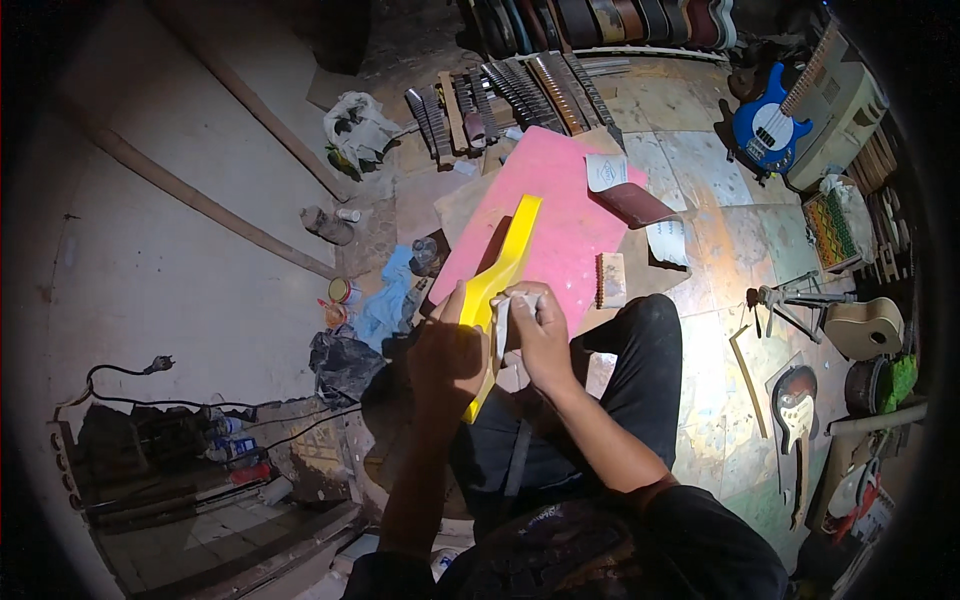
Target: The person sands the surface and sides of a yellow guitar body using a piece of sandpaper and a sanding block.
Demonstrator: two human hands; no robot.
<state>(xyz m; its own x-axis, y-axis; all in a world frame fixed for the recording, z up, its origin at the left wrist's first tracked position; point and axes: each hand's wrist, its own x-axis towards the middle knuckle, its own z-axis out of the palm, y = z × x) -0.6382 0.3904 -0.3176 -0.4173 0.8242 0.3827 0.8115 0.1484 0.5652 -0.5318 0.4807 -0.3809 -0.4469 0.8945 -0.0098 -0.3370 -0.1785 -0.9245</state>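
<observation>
A yellow, curved-edged piece [516, 232], apparently a guitar body, is held on edge above my lap, tilted with its top end over a pink board [561, 184]. My left hand [447, 352] is wrapped round its lower part. My right hand [538, 343] is closed on a crumpled whitish cloth or paper [501, 327] against the piece's edge. On the board's right side lie curled brown-and-white sheets [630, 206], with a pale wooden block [611, 279] nearer me.
Slotted necks [500, 100] and guitar bodies [610, 25] line the back; a blue bass [771, 130], acoustic guitar [864, 330] and dark-edged guitar [796, 420] are at right. A blue cloth [385, 295], paint can [344, 291], black bag [343, 368] and cable [110, 367] are at left.
</observation>
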